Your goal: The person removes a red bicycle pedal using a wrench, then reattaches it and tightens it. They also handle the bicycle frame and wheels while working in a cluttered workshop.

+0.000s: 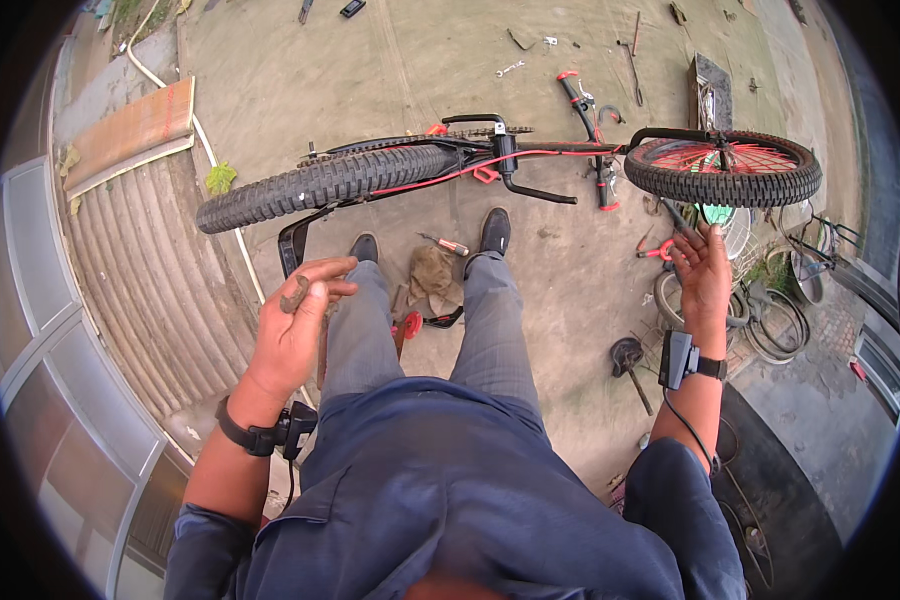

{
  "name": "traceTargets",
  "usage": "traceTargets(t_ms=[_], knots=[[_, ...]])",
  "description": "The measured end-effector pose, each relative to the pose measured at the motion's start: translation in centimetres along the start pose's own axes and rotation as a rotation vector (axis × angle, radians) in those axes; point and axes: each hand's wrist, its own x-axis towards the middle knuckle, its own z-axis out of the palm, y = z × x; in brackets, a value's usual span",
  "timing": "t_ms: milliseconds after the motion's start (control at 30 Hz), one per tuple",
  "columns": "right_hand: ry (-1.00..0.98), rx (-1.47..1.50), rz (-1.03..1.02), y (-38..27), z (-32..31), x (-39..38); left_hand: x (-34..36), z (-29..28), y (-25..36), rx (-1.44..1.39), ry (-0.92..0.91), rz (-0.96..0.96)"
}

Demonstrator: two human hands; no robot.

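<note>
At the far left, beyond the bicycle (505, 152), a wooden board (135, 130) lies over corrugated sheeting (140, 280). Below the bicycle's rear wheel (320, 184), the left hand (292, 325) is nearly closed, with a small, brownish curved piece (294, 295) at the thumb and fingers. It could drop if that hold loosens, and would be hard to spot on the littered floor (570, 290).

Below the bicycle's crank (540, 193), a screwdriver (450, 245) lies between the shoes, beside a brown lump (433, 270), perhaps cloth; a careless step could roll the tool underfoot. The handlebar (578, 105) stands crosswise under the bicycle's frame; should it twist, the bicycle might tip.

Just below the bicycle's front wheel (725, 188), the right hand (703, 275) is raised with fingers bent; I cannot tell whether it grips the dark rod (674, 214) at its fingertips. If that wheel spun or swung, its tyre or spokes could catch those fingers. Loose tyres (776, 322) lie below and right of the bicycle.
</note>
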Motion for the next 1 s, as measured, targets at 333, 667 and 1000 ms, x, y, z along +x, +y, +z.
traceTargets(t_ms=[333, 667, 1000], knots=[[-1.004, -0.412, 0.174, 16.2, 15.0, -22.4, 0.0, 6.8, -6.3, 0.026, -0.519, 0.214], [-0.842, -0.289, 0.553, 29.2, 4.8, -18.0, 0.7, 13.0, -18.7, 0.246, -0.399, -0.155], [-0.372, -0.181, 0.613, 44.0, -6.4, -11.0, 6.5, 21.8, -37.6, 1.312, -0.592, -0.078]])
